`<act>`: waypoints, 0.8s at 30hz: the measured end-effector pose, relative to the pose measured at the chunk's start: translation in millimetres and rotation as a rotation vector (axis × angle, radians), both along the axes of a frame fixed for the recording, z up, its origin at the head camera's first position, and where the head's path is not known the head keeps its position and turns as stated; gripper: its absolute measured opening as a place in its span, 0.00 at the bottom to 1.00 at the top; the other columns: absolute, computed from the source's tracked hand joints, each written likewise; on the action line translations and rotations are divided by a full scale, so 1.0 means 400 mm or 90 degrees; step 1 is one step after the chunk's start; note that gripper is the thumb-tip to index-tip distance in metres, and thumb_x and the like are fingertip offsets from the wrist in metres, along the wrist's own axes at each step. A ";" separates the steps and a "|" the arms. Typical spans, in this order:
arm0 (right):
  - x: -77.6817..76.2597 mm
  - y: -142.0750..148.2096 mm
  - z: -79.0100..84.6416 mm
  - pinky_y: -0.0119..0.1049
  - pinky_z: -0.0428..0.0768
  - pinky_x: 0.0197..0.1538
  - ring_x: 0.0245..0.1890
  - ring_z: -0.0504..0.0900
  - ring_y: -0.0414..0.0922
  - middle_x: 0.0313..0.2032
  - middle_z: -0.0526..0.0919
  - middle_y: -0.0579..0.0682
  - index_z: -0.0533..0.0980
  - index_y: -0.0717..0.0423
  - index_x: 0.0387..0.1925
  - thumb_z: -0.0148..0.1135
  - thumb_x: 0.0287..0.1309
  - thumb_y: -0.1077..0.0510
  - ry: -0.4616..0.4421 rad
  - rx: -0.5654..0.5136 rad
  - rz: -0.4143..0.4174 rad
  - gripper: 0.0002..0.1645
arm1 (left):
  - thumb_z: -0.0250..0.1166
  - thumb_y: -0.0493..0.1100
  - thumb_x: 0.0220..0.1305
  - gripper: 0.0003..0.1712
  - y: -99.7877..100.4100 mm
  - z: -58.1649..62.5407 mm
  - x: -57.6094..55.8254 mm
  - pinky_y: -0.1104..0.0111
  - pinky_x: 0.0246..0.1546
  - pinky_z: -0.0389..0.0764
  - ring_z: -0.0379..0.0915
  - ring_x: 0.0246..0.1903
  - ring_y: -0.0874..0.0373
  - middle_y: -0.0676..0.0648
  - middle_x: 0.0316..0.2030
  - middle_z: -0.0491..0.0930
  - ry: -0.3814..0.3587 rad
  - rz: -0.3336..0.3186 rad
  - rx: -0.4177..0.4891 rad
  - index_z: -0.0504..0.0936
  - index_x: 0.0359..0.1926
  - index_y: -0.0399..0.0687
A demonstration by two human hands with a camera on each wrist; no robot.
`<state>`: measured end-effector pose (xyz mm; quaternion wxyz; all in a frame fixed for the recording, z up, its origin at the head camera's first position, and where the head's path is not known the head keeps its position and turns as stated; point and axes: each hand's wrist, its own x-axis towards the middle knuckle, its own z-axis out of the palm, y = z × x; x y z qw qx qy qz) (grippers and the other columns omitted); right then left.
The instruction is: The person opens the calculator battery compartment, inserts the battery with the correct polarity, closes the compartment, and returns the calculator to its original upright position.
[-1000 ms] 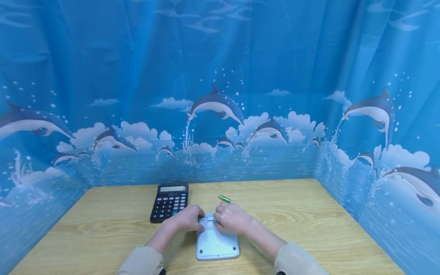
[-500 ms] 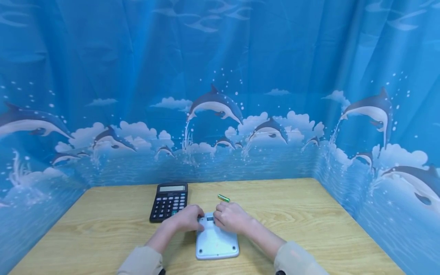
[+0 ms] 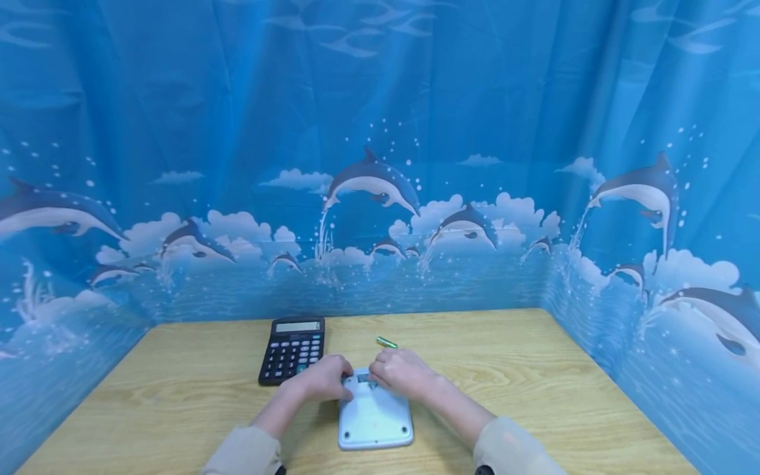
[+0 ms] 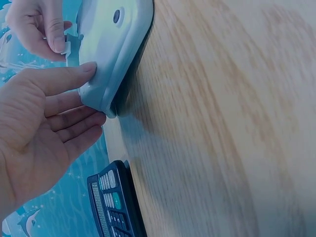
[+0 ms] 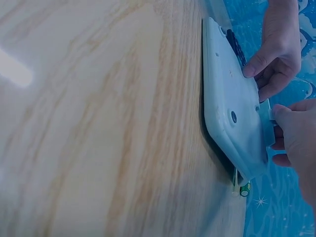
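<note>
A white flat device (image 3: 375, 419) with dark round feet lies back side up on the table; its front is hidden. My left hand (image 3: 320, 379) grips its far left corner, thumb on the back and fingers along the edge, as the left wrist view shows. At the far end is a small dark battery opening (image 3: 363, 378). Beside it my right hand (image 3: 404, 375) pinches a small pale battery cover (image 4: 68, 48) between thumb and fingers. A green battery (image 3: 386, 342) lies just beyond the right hand.
A black calculator (image 3: 293, 349) lies face up to the left, close to my left hand. The wooden table (image 3: 522, 382) ends at a blue dolphin curtain (image 3: 380, 277) at the back and sides.
The cover has come away from the battery opening, which now shows dark. My right hand has shifted very slightly; the left hand and the device have stayed in place.
</note>
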<state>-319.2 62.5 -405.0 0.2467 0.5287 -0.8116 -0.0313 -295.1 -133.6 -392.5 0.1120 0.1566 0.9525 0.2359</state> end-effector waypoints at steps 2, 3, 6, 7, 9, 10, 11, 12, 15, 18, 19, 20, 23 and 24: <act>-0.001 -0.001 0.002 0.21 0.76 0.35 0.31 0.78 0.35 0.30 0.82 0.42 0.81 0.49 0.33 0.59 0.59 0.53 -0.004 -0.002 0.002 0.07 | 0.72 0.41 0.46 0.23 0.000 0.000 0.001 0.58 0.44 0.78 0.75 0.39 0.54 0.45 0.39 0.80 0.002 0.000 0.000 0.80 0.45 0.37; -0.001 -0.002 0.002 0.21 0.75 0.35 0.31 0.78 0.35 0.30 0.82 0.42 0.81 0.49 0.33 0.60 0.59 0.53 -0.006 -0.002 0.003 0.06 | 0.72 0.41 0.46 0.23 0.000 0.000 0.001 0.58 0.44 0.78 0.75 0.39 0.54 0.46 0.39 0.80 0.003 0.000 0.000 0.80 0.45 0.37; -0.002 -0.004 0.004 0.20 0.75 0.33 0.30 0.77 0.35 0.29 0.81 0.42 0.81 0.49 0.33 0.60 0.58 0.53 -0.016 -0.002 0.002 0.06 | 0.72 0.41 0.46 0.23 0.000 0.001 0.003 0.58 0.44 0.78 0.75 0.39 0.54 0.46 0.38 0.80 0.001 0.004 0.000 0.80 0.45 0.37; -0.002 -0.004 0.004 0.20 0.74 0.33 0.30 0.77 0.35 0.29 0.81 0.42 0.81 0.49 0.33 0.60 0.58 0.54 -0.019 -0.002 0.001 0.06 | 0.72 0.41 0.46 0.23 0.000 0.002 0.003 0.58 0.44 0.78 0.75 0.39 0.54 0.46 0.38 0.80 0.001 0.005 0.000 0.80 0.45 0.37; -0.001 -0.006 0.006 0.20 0.74 0.33 0.30 0.77 0.34 0.29 0.81 0.42 0.81 0.49 0.33 0.60 0.58 0.54 -0.029 -0.004 -0.005 0.06 | 0.72 0.41 0.46 0.23 -0.001 0.002 0.003 0.58 0.44 0.78 0.75 0.38 0.54 0.46 0.38 0.80 0.001 0.004 0.000 0.79 0.45 0.37; 0.000 -0.007 0.008 0.20 0.74 0.32 0.29 0.77 0.34 0.29 0.81 0.42 0.81 0.49 0.33 0.60 0.58 0.54 -0.037 -0.007 -0.009 0.06 | 0.72 0.41 0.46 0.23 -0.001 0.002 0.003 0.59 0.44 0.78 0.75 0.38 0.54 0.46 0.38 0.80 0.002 0.004 0.000 0.79 0.45 0.37; 0.000 -0.009 0.009 0.20 0.74 0.32 0.29 0.77 0.34 0.28 0.81 0.42 0.81 0.49 0.32 0.60 0.58 0.55 -0.050 -0.014 -0.012 0.05 | 0.72 0.41 0.46 0.23 -0.001 0.003 0.003 0.59 0.44 0.78 0.75 0.38 0.55 0.46 0.38 0.80 0.003 0.003 0.001 0.79 0.45 0.37; 0.001 -0.010 0.011 0.20 0.74 0.32 0.29 0.77 0.34 0.29 0.81 0.42 0.82 0.49 0.32 0.61 0.57 0.55 -0.065 -0.023 -0.018 0.05 | 0.72 0.41 0.46 0.23 -0.001 0.003 0.003 0.59 0.44 0.78 0.75 0.38 0.55 0.46 0.38 0.80 0.004 0.001 0.002 0.80 0.45 0.37; 0.002 -0.015 0.013 0.21 0.75 0.33 0.31 0.78 0.35 0.29 0.82 0.43 0.82 0.50 0.33 0.61 0.56 0.58 -0.116 -0.056 -0.037 0.05 | 0.72 0.41 0.46 0.24 -0.003 0.002 0.003 0.59 0.43 0.78 0.75 0.38 0.55 0.46 0.38 0.80 0.004 0.001 0.006 0.80 0.45 0.37; 0.000 -0.019 0.015 0.23 0.77 0.34 0.32 0.79 0.36 0.30 0.82 0.43 0.82 0.51 0.33 0.61 0.56 0.59 -0.156 -0.079 -0.062 0.05 | 0.72 0.41 0.45 0.24 -0.003 0.001 0.003 0.60 0.43 0.78 0.75 0.38 0.54 0.45 0.39 0.80 0.005 -0.002 0.009 0.79 0.45 0.37; 0.000 -0.020 0.016 0.23 0.77 0.35 0.32 0.79 0.36 0.31 0.82 0.43 0.82 0.51 0.33 0.61 0.56 0.59 -0.165 -0.081 -0.071 0.05 | 0.72 0.41 0.45 0.24 -0.003 0.001 0.003 0.59 0.43 0.78 0.75 0.39 0.54 0.45 0.39 0.80 0.006 -0.002 0.009 0.79 0.45 0.37; -0.001 -0.021 0.017 0.23 0.77 0.34 0.32 0.79 0.36 0.31 0.82 0.43 0.82 0.51 0.33 0.61 0.56 0.59 -0.173 -0.081 -0.079 0.05 | 0.72 0.41 0.45 0.24 -0.003 0.001 0.002 0.59 0.44 0.78 0.75 0.39 0.54 0.45 0.39 0.80 0.006 -0.003 0.010 0.79 0.45 0.37; -0.004 -0.024 0.020 0.24 0.77 0.34 0.32 0.79 0.36 0.31 0.82 0.43 0.82 0.51 0.34 0.61 0.56 0.59 -0.197 -0.080 -0.101 0.05 | 0.72 0.41 0.45 0.24 -0.003 -0.001 0.001 0.59 0.44 0.78 0.75 0.39 0.54 0.45 0.39 0.80 0.005 -0.001 0.009 0.79 0.45 0.37; -0.005 -0.025 0.021 0.24 0.77 0.34 0.32 0.79 0.36 0.31 0.82 0.43 0.82 0.51 0.34 0.61 0.56 0.60 -0.205 -0.081 -0.106 0.05 | 0.72 0.41 0.45 0.24 -0.003 -0.002 0.001 0.59 0.44 0.78 0.75 0.39 0.54 0.45 0.39 0.80 0.005 -0.001 0.009 0.79 0.45 0.37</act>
